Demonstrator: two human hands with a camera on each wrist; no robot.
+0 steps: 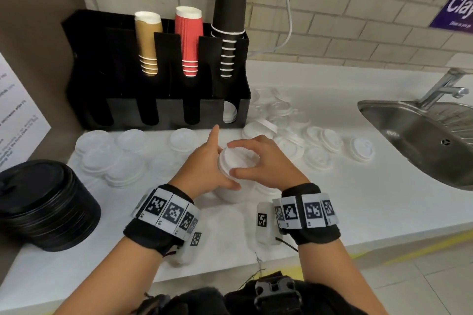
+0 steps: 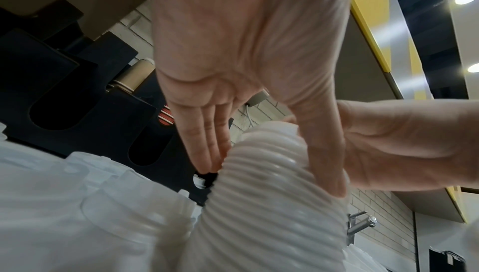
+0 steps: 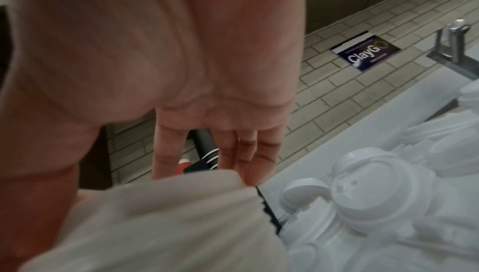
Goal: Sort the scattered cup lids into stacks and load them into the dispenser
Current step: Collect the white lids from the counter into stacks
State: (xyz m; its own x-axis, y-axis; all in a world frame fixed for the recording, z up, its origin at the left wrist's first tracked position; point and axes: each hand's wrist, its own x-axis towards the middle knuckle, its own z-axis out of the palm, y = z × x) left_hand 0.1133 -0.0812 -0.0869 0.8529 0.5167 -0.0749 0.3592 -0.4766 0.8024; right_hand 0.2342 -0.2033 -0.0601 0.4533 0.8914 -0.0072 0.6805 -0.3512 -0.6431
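A tall stack of white cup lids (image 1: 234, 161) stands on the counter in front of me, and both hands hold it. My left hand (image 1: 217, 161) clasps its left side between thumb and fingers, with the index finger pointing away. My right hand (image 1: 245, 158) grips the top lid from the right. The left wrist view shows the ribbed stack (image 2: 272, 190) between straight fingers (image 2: 204, 143) and thumb. In the right wrist view the stack (image 3: 168, 221) is blurred under the fingers (image 3: 249, 159). The black dispenser (image 1: 158, 110) stands behind, with a few white lids (image 1: 229, 112) in its rightmost lower slot.
Loose white lids (image 1: 314, 140) lie scattered to the right of the dispenser, and translucent lids (image 1: 115, 158) lie in front of it on the left. A stack of black lids (image 1: 48, 207) sits at the near left. A steel sink (image 1: 422, 135) with a faucet (image 1: 445, 87) is on the right.
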